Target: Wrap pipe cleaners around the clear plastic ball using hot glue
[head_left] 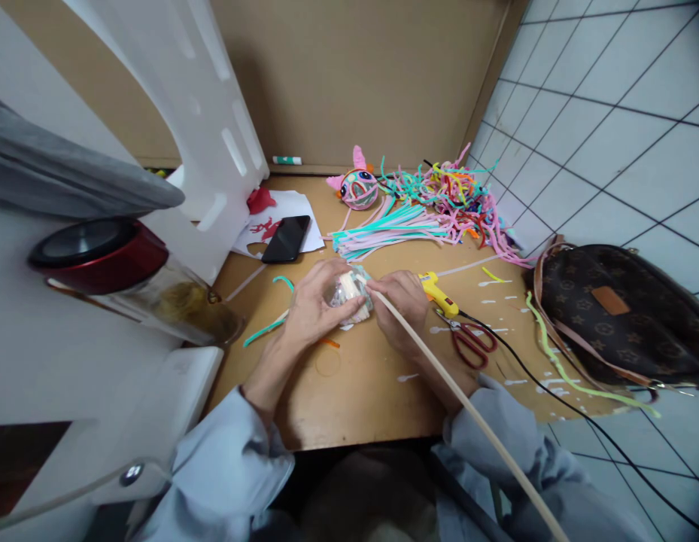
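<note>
Head view: what's being worked on is a small rounded clear plastic piece with pale cream strips lined up on it (354, 297), held up over the table just left of the yellow hot-glue gun (439, 295). It's cupped by the left hand (315, 297), with the thumb closed across the near side and the fingers bent around the far side. A long cream fuzzy stem (451, 384) is pinched at its upper end between the thumb and forefinger of the right hand (402, 301), right up against the piece, with the other fingers curled in; how hard it's being squeezed can't be told. The rest of it is left trailing toward the camera, past the near side of the glue gun. Weight-wise, next to nothing should be felt. The clear plastic looks thin and a bit slick, so it could probably be dented or spun if gripped too hard, and it's best taken by the bare rim or sides with light, spread pressure. The stem looks soft outside and bendy but springy, so it's better steered close to the tip; if held far back, the end would likely be left to wander. Fresh glue, if there's any, could be smeared by a thumb on the strips. Scissors with dark red handles (476, 346) are seen just on the near side of the glue gun, and a pink-and-teal bundle of fuzzy stems (394, 226) is laid out beyond it, to the left.
</note>
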`<control>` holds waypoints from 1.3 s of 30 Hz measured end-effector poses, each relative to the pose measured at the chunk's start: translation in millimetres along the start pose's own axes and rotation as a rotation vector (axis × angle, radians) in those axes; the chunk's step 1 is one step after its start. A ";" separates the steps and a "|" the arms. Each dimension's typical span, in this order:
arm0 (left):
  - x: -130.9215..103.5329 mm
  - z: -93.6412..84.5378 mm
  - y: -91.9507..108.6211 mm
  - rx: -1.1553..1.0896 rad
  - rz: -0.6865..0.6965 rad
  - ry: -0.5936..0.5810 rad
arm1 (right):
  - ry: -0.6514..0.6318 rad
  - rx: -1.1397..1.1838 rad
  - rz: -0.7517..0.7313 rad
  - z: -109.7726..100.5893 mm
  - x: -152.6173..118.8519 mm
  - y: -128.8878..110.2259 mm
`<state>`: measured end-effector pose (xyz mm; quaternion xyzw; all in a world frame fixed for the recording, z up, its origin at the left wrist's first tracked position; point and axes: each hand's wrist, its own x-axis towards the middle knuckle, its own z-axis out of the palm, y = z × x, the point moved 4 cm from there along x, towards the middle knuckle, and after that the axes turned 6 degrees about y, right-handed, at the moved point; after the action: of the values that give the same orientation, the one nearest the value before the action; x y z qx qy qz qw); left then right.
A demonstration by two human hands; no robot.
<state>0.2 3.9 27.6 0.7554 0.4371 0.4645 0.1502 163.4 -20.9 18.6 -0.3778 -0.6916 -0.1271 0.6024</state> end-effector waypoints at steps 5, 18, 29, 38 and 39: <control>-0.2 -0.1 0.7 -0.006 0.002 0.006 | -0.036 0.017 0.016 4.2 -4.5 4.2; -2.1 1.8 -2.6 -0.022 0.061 0.021 | -0.007 0.048 -0.024 5.7 -3.7 0.8; -2.4 1.9 -1.0 -0.009 0.077 0.020 | -0.036 -0.041 -0.045 6.6 -1.3 -2.0; -2.5 2.3 -1.5 0.008 0.154 0.041 | -0.053 -0.046 -0.070 6.7 0.8 -1.5; -2.5 2.0 -1.2 0.013 0.155 0.044 | -0.049 -0.033 -0.074 6.1 1.3 -1.9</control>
<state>0.8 3.0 24.3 0.7775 0.3835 0.4885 0.0991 157.6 -17.9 18.9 -0.3650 -0.7173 -0.1515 0.5739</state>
